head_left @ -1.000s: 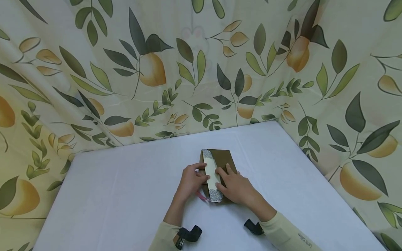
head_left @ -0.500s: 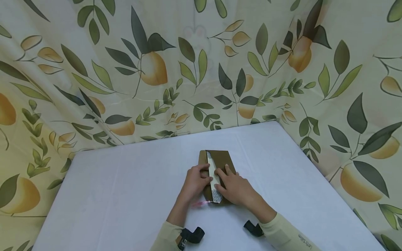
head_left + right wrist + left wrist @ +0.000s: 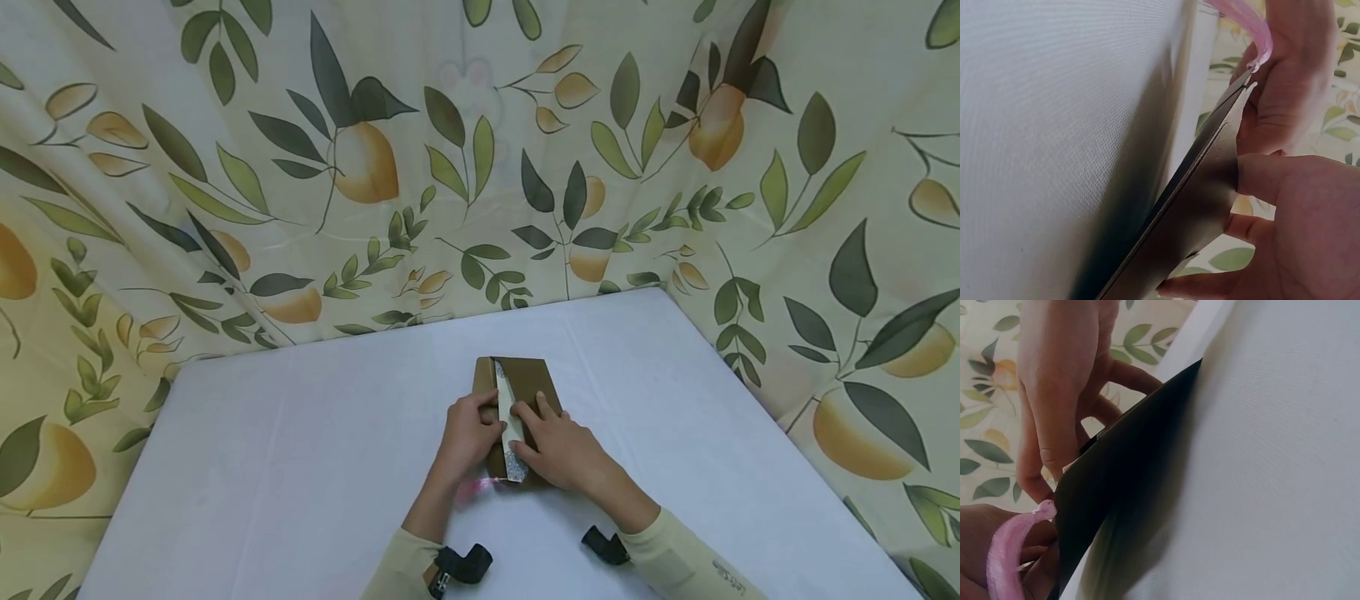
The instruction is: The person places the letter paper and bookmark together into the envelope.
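Note:
Under both hands lies a flat brown paper sleeve (image 3: 532, 379). A narrow white bookmark (image 3: 505, 404) with patterned ends shows along a dark slit in the sleeve, its left side hidden under the brown paper. From its near end hangs a pink tassel (image 3: 477, 488), also in the left wrist view. My left hand (image 3: 467, 433) pinches the sleeve's left panel at the slit with thumb and index finger. My right hand (image 3: 562, 442) rests with spread fingers on the sleeve's right side, thumb and index fingertips at the bookmark; in the right wrist view its fingers (image 3: 1257, 172) touch the brown surface.
A white cloth-covered table (image 3: 315, 467) spreads around the sleeve. Behind it and at its sides hangs a curtain (image 3: 465, 233) printed with leaves and fruit. A black camera mount sits on each wrist.
The left hand has moved slightly right along with the sleeve's left panel. The bookmark shows as a narrower strip, and the pink tassel now trails further left. The right hand stays nearly still.

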{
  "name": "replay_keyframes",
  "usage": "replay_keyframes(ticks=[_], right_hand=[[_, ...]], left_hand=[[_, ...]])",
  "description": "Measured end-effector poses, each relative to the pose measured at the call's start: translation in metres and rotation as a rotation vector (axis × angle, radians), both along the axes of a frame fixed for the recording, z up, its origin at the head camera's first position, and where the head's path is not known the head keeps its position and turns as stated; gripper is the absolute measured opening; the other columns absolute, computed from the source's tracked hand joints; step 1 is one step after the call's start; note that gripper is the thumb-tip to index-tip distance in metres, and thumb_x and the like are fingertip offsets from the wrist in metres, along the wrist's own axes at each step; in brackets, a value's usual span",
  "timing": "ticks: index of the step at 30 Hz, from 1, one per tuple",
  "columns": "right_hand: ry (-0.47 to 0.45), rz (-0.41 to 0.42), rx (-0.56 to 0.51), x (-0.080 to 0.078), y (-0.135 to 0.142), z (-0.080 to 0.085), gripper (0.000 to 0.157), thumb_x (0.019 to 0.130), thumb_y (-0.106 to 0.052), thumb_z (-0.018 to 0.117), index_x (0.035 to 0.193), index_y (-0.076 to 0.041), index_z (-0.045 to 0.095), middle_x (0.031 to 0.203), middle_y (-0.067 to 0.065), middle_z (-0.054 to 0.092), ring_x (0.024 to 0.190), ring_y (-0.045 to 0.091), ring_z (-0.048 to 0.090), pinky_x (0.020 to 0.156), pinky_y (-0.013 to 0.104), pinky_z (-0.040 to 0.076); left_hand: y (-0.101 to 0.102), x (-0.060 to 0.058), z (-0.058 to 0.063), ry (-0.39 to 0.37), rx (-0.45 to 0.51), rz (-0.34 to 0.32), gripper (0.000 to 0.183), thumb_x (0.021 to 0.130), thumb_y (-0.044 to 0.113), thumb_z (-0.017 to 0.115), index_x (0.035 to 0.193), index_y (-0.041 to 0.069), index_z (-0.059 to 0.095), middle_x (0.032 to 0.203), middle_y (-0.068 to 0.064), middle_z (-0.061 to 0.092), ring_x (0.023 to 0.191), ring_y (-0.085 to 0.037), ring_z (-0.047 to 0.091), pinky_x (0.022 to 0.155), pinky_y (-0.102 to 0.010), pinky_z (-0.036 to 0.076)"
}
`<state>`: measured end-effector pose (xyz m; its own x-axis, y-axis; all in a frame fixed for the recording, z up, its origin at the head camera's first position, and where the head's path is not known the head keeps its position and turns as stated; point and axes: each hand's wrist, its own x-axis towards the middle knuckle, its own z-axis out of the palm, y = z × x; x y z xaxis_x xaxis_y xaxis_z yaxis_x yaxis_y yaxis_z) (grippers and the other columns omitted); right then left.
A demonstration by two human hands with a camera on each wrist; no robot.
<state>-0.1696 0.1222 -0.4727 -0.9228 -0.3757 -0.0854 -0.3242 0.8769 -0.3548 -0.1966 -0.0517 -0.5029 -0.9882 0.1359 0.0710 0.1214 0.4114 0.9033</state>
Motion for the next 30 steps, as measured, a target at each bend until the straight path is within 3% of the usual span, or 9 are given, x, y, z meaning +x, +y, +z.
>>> replay_keyframes(ticks=[6, 11, 22, 30], right_hand=[[0.008, 0.016, -0.007, -0.002, 0.001, 0.002, 0.046, 0.102, -0.036, 0.064, 0.142, -0.017, 0.051, 0.15, 0.039, 0.04, 0.115, 0.066, 0.054, 0.078, 0.072, 0.052], [0.014, 0.026, -0.013, -0.003, 0.0, 0.002, 0.045, 0.103, -0.036, 0.063, 0.142, -0.016, 0.052, 0.15, 0.039, 0.04, 0.117, 0.06, 0.058, 0.084, 0.071, 0.051], [0.006, 0.016, -0.001, -0.001, -0.001, 0.002, 0.046, 0.103, -0.037, 0.063, 0.143, -0.017, 0.051, 0.151, 0.039, 0.039, 0.115, 0.067, 0.053, 0.077, 0.071, 0.052], [0.006, 0.028, 0.009, 0.001, -0.002, 0.0, 0.049, 0.101, -0.037, 0.066, 0.143, -0.017, 0.052, 0.149, 0.04, 0.04, 0.116, 0.065, 0.055, 0.081, 0.072, 0.052]], left_hand=[[0.007, 0.003, -0.001, 0.0, 0.08, -0.003, 0.054, 0.081, -0.018, 0.071, 0.134, -0.014, 0.06, 0.118, -0.022, 0.07, 0.073, -0.013, 0.069, 0.059, -0.023, 0.055], [0.013, 0.003, -0.005, -0.003, 0.095, -0.01, 0.053, 0.082, -0.02, 0.069, 0.133, -0.014, 0.059, 0.119, -0.021, 0.067, 0.075, -0.013, 0.068, 0.06, -0.024, 0.056], [0.014, 0.005, -0.008, -0.003, 0.122, -0.001, 0.053, 0.081, -0.021, 0.067, 0.133, -0.015, 0.059, 0.114, -0.018, 0.068, 0.077, -0.017, 0.07, 0.062, -0.025, 0.056], [0.01, 0.004, -0.009, -0.052, 0.087, -0.058, 0.059, 0.081, -0.019, 0.066, 0.138, -0.012, 0.056, 0.122, -0.018, 0.066, 0.082, -0.022, 0.07, 0.063, -0.024, 0.055]])
